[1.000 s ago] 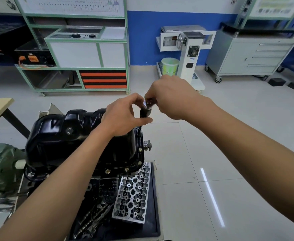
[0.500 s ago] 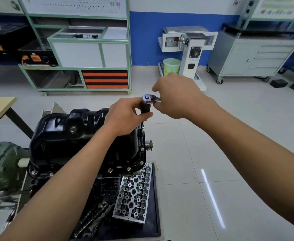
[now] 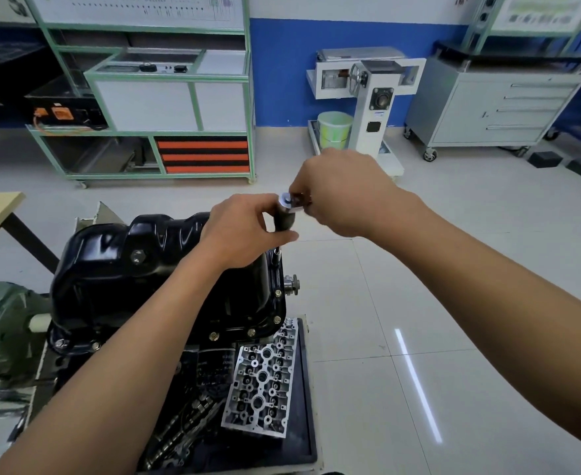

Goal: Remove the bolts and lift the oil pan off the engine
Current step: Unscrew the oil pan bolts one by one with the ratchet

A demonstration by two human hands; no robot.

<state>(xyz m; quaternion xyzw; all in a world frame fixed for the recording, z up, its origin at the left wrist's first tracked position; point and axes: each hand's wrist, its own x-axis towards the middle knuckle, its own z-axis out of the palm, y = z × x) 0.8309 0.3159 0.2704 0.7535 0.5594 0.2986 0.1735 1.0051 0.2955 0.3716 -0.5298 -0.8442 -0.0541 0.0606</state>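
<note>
Black handle (image 3: 284, 221): left hand (image 3: 237, 231) grips, right hand (image 3: 344, 193) pinches top.

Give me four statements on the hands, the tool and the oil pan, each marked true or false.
1. The left hand grips the black grip under the ratchet. True.
2. The oil pan is off the engine. False: it sits in place, with flange bolts in.
3. The right hand hangs idle. False: it holds the ratchet.
4. A cylinder head lies on the black tray. True.
</note>
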